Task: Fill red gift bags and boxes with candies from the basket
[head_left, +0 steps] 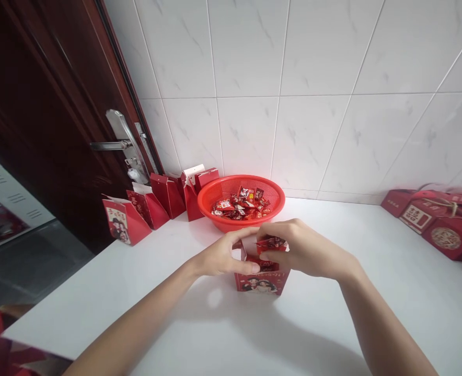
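Where the hands meet: as the left hand (225, 253) steadies a small red box (260, 284), the right hand (309, 248) is at its opening with a red-wrapped packet (272, 243).
Left hand: curled about the left side of the box, thumb lying along the near rim; fingertips on the far side mostly hidden.
Right hand: fingers and thumb pinching the red-wrapped packet over the mouth of the box; how many pieces are held, cannot tell.
Small red box: upright on the white tabletop (341, 219), just in front of the basket, top open, pale inner flap raised at the back; printed couple figures on the near face. Red wrappers (268, 265) visible within.
Red basket: perforated plastic basket (272, 188), standing near the tiled wall (250, 52), with a heap of small wrapped sweets (242, 203) in the bottom.
Row of red boxes: several tapered boxes (168, 198) stand left of the basket, running along the table edge beside the door; front one shows a printed couple.
Gift boxes: larger dark-red boxes (446, 230) grouped at far right, with ribbon and gold-toned print.
Door: dark reddish-brown door (38, 78), at left, metal handle (109, 145).
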### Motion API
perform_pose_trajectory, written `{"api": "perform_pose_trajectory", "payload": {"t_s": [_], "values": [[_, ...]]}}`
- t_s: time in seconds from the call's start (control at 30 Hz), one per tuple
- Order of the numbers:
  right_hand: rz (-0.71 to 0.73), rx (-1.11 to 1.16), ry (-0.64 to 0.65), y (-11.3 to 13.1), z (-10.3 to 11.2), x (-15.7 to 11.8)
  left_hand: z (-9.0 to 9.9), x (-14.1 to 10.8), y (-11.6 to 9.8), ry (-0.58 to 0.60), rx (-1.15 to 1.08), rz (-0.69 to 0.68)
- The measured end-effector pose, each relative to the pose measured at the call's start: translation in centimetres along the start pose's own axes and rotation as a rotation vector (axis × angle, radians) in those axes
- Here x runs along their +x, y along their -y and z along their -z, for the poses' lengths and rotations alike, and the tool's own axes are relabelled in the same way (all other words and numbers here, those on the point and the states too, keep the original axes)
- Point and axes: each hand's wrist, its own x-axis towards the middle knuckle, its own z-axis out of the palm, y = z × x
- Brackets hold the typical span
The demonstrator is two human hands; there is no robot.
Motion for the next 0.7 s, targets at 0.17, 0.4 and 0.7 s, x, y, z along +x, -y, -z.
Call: {"api": "perform_pose_trajectory", "payload": {"t_s": [0.17,0.4,0.7], "values": [[0.037,0.063,0.101,-0.2,-0.3,0.5,0.1,0.0,0.2,-0.033,0.047,0.026],[0.062,0.140,0.046,-0.6,-0.3,0.6,0.1,0.0,0.6,-0.043,0.012,0.035],[-0.011,0.184,0.053,-1.2,-0.5,0.7,0.3,0.1,0.7,-0.035,-0.022,0.022]]}}
